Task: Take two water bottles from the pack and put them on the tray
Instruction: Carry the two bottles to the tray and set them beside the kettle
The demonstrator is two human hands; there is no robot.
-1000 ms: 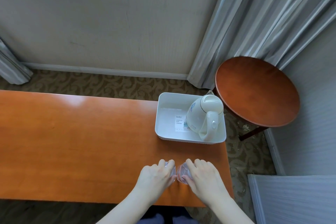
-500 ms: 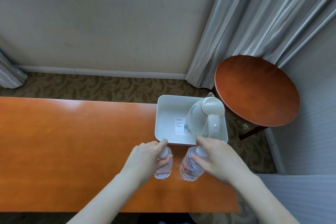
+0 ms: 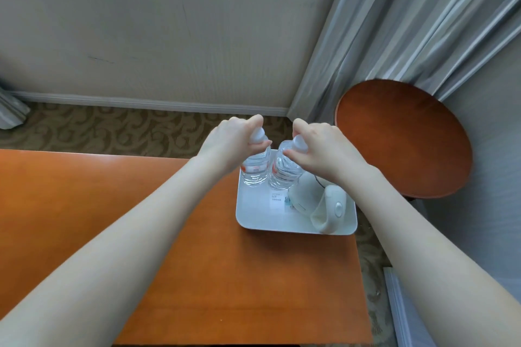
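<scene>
Two clear water bottles with white caps stand side by side at the far left of the white tray [image 3: 253, 214]. My left hand [image 3: 231, 141] grips the neck of the left bottle [image 3: 255, 170]. My right hand [image 3: 321, 146] grips the neck of the right bottle [image 3: 283, 175]. Both bottles are upright and nearly touch each other. I cannot tell whether their bases rest on the tray floor or hover just above it. No pack of bottles is in view.
A white electric kettle [image 3: 318, 200] fills the tray's right half, close to the right bottle. A small card [image 3: 277, 200] lies on the tray floor. The tray sits at the right end of the orange wooden table [image 3: 84, 191]. A round wooden side table [image 3: 403, 135] stands to the right, by grey curtains.
Both hands carried the bottles from the table's near edge forward over the tray rim into the tray's far left part. The camera view moved closer to the tray.
</scene>
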